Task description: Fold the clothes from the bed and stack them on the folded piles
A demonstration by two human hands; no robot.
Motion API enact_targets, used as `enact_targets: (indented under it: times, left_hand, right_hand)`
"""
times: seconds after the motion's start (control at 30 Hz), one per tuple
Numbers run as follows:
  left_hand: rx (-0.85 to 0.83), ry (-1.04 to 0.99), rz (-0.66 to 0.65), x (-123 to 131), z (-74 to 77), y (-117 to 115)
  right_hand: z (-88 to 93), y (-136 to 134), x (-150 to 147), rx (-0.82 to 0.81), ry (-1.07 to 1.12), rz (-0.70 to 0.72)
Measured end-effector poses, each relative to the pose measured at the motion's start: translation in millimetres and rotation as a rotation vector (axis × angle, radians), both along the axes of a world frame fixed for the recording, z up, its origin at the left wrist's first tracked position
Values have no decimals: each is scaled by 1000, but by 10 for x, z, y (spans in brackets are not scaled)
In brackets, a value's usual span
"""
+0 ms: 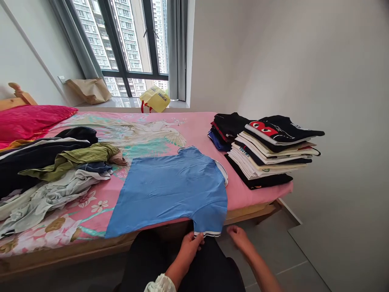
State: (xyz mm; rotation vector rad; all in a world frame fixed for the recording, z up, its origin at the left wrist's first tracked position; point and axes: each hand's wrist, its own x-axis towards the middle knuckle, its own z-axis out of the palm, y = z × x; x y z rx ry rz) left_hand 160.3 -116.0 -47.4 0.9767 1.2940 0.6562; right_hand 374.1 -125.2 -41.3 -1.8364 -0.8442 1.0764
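A blue short-sleeved polo shirt (170,190) lies spread on the bed, collar to the right and hem to the left. Its near sleeve, edged with a white and dark striped cuff, hangs over the bed's front edge. My left hand (191,246) pinches that cuff at its left corner between thumb and fingers. Just right of the cuff, my right hand (239,239) hovers apart from the cloth, its fingers curled together with nothing visible in them. The far sleeve is tucked partly under the shirt, with only its white trim showing.
A tall stack of folded shirts (273,150) stands at the bed's right end, beside a smaller dark folded pile (226,129). Loose clothes (67,170) lie heaped at left near a red pillow (33,119). A paper bag (89,90) and yellow bag (155,98) sit by the window.
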Motion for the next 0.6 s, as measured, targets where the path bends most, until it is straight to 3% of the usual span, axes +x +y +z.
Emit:
enact_targets:
  times: [0.1, 0.2, 0.27, 0.4, 0.5, 0.6]
  left_hand:
    - [92, 58, -33, -87, 114, -121]
    - [454, 232, -68, -301, 412, -23]
    - [702, 386, -46, -533, 621, 206]
    - [941, 672, 21, -1033, 860, 876]
    - [974, 904, -111, -1235, 895, 1296]
    - [923, 1066, -290, -1308, 859, 1522]
  right_hand:
    - [139, 177, -23, 172, -134, -101]
    - [462, 428, -211, 408, -225, -36]
    - [672, 627, -425, 516, -274, 88]
    - [895, 1105, -954, 649, -388, 344]
    - [923, 1488, -1304, 676, -488, 459]
    - [885, 1815, -1404, 650, -599, 491]
